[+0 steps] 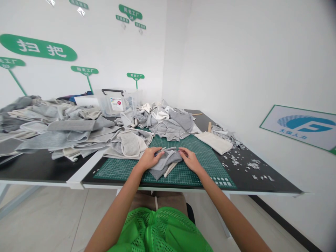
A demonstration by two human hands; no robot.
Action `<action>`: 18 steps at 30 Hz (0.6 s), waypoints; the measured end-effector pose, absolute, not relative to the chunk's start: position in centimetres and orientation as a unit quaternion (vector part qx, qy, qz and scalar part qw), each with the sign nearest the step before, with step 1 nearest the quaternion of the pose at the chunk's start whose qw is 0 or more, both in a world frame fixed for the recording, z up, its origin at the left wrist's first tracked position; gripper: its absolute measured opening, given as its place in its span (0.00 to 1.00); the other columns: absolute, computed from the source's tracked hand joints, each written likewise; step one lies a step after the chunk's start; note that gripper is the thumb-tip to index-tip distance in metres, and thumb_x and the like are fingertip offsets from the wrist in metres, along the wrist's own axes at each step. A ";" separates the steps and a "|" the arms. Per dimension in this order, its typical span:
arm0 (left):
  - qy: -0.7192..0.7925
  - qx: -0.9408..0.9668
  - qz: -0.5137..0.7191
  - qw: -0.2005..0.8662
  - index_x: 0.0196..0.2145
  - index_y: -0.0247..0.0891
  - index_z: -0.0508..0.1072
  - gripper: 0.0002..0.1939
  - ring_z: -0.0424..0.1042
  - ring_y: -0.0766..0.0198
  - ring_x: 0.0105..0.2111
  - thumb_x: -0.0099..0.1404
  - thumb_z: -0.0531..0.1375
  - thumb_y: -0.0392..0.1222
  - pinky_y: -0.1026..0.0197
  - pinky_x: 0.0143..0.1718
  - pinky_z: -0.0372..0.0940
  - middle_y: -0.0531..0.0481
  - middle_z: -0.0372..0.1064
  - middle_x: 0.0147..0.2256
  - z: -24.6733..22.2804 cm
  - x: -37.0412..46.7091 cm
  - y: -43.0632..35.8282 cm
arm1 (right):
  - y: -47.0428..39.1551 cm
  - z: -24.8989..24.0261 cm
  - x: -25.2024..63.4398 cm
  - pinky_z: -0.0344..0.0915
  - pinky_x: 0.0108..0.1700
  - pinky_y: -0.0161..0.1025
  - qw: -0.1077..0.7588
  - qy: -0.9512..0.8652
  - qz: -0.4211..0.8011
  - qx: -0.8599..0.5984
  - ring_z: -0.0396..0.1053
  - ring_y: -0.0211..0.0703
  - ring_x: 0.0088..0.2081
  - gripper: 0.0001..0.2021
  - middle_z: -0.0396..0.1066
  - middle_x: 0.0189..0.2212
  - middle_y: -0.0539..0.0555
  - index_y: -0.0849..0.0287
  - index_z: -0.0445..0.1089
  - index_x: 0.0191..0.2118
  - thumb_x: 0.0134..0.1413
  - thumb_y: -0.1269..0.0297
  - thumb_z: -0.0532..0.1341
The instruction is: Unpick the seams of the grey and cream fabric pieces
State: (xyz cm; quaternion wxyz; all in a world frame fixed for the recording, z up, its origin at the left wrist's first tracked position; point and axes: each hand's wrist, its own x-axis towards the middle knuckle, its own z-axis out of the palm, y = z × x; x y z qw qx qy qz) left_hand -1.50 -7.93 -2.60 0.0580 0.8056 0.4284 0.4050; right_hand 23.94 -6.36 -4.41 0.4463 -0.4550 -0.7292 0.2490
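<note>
Left hand (150, 159) curls at left edge of gray cloth bundle (168, 160), thumb and fingers pinching it (small dark-blue bit at fingertips, too small to identify). Right hand (190, 161) pinches bundle's right edge between thumb and fingers. Bundle lies on green cutting mat (118, 170), near its front edge, between both hands. Larger cloth heap (173, 123) just beyond; layered cloth pile (69, 126) to left. Cream cloth (214, 142) and small scraps (253, 164) to right. Clear bin (105, 105) stands behind.
</note>
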 end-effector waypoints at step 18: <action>0.418 0.808 0.410 0.059 0.43 0.37 0.77 0.15 0.75 0.56 0.38 0.69 0.54 0.45 0.59 0.41 0.66 0.44 0.77 0.40 -2.4 -1.5 -8.0 | -6.4 -4.4 24.0 0.68 0.49 0.45 0.445 -0.730 0.250 -0.454 0.73 0.46 0.43 0.17 0.75 0.44 0.56 0.56 0.71 0.49 0.58 0.57 0.56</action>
